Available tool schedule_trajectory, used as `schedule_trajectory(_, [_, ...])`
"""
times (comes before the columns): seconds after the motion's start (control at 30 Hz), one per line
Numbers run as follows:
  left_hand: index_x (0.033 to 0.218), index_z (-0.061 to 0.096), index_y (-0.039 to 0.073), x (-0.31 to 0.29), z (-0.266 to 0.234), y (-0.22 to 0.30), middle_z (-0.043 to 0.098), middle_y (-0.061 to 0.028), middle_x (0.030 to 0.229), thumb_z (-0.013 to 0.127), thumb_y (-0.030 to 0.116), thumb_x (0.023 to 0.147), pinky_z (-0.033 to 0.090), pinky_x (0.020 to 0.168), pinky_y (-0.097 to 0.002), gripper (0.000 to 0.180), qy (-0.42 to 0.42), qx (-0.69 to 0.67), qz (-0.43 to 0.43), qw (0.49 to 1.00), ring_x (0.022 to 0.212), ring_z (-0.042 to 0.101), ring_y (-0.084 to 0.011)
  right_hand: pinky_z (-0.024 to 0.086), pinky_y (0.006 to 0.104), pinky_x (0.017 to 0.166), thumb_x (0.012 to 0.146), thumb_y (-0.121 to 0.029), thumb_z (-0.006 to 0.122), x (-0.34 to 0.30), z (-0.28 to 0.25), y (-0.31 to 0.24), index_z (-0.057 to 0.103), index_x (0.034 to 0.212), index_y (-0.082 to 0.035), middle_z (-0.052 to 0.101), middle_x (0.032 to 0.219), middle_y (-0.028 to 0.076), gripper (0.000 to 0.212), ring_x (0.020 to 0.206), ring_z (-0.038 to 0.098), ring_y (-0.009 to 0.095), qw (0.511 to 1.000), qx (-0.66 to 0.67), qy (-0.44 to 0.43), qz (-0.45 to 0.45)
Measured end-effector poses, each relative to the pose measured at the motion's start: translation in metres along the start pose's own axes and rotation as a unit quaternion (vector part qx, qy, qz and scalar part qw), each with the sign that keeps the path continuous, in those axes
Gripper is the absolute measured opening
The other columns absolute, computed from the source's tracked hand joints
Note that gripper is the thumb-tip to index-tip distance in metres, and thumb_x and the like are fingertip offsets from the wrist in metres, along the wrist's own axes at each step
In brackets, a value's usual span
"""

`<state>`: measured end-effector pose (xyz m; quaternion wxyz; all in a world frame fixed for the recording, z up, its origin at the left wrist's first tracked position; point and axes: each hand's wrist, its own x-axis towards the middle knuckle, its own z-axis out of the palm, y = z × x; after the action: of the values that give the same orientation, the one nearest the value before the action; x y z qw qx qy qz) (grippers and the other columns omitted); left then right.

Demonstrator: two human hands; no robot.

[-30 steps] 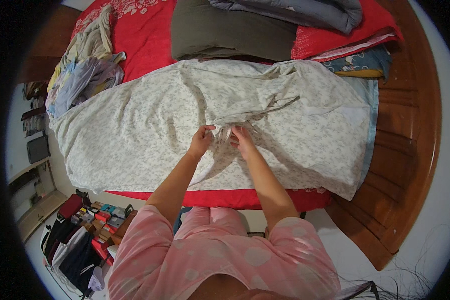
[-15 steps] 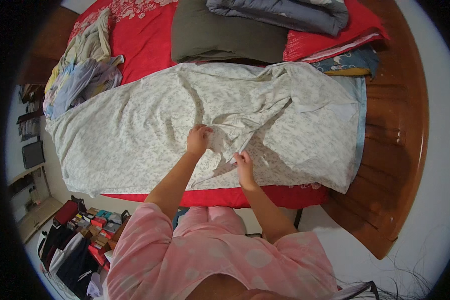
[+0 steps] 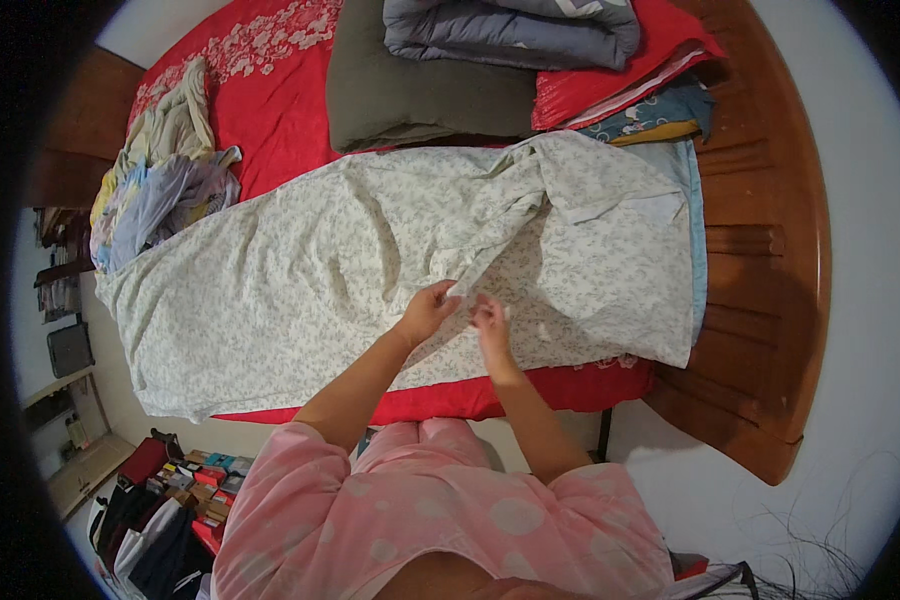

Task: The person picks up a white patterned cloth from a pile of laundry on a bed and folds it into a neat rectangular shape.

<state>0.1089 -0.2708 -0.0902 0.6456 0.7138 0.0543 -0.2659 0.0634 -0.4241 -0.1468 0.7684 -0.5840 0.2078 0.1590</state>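
Observation:
A large white quilt cover with a small grey floral print lies spread and wrinkled across the near part of the bed. My left hand pinches a folded edge of it near the middle, and from there a ridge of cloth runs up and to the right. Just right of it, over the lower part of the cover, is my right hand. Its fingers are bent and smeared by motion, so whether they hold any cloth is unclear. A pale blue cloth shows from under the cover's right end.
Behind the cover lie a dark olive folded bedding piece, a grey quilt and a red pillow. Crumpled clothes sit at the left on the red bedsheet. A wooden headboard bounds the right; boxes stand lower left.
My left hand has moved right and down onto the folded edge. My right hand has shifted slightly off the edge it was pinching. The whole view has swung a little.

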Motion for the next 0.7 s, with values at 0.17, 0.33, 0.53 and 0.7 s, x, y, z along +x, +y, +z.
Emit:
schedule_trajectory(0.17, [0.113, 0.049, 0.008, -0.036, 0.002, 0.007, 0.056, -0.0116, 0.082, 0.053, 0.003, 0.078, 0.042, 0.064, -0.0269, 0.035, -0.070, 0.094, 0.126, 0.985, 0.070, 0.052, -0.0168, 0.041, 0.0324, 0.078, 0.083, -0.030, 0.050, 0.041, 0.003, -0.077, 0.042, 0.116, -0.005, 0.048, 0.109, 0.007, 0.042, 0.094, 0.048, 0.019, 0.963, 0.208, 0.070, 0.154])
schedule_trajectory(0.33, [0.112, 0.051, 0.016, -0.055, 0.003, 0.009, 0.051, -0.0147, 0.074, 0.053, -0.002, 0.074, 0.042, 0.061, -0.0317, 0.042, -0.168, 0.206, 0.220, 0.938, 0.065, 0.050, -0.0292, 0.035, 0.0338, 0.088, 0.081, -0.031, 0.053, 0.093, 0.001, -0.103, 0.038, 0.119, 0.000, 0.043, 0.119, 0.009, 0.051, 0.108, 0.041, 0.023, 0.980, 0.128, 0.083, 0.125])
schedule_trajectory(0.53, [0.115, 0.048, 0.018, -0.068, -0.005, 0.026, 0.055, -0.0135, 0.078, 0.053, 0.007, 0.076, 0.043, 0.062, -0.0348, 0.041, -0.104, 0.174, 0.126, 0.971, 0.067, 0.052, -0.0290, 0.039, 0.0354, 0.081, 0.083, -0.042, 0.045, 0.108, -0.004, -0.176, 0.039, 0.118, 0.002, 0.045, 0.115, 0.013, 0.057, 0.097, 0.048, 0.025, 0.952, -0.063, 0.299, -0.017])
schedule_trajectory(0.7, [0.119, 0.040, 0.013, -0.074, -0.006, 0.040, 0.054, -0.0164, 0.082, 0.054, 0.009, 0.070, 0.044, 0.065, -0.0356, 0.051, -0.096, 0.248, 0.019, 0.964, 0.071, 0.053, -0.0290, 0.042, 0.0400, 0.079, 0.084, -0.050, 0.033, 0.050, -0.049, -0.202, 0.033, 0.119, 0.008, 0.049, 0.102, 0.021, 0.067, 0.085, 0.053, 0.031, 0.930, -0.054, 0.356, -0.072])
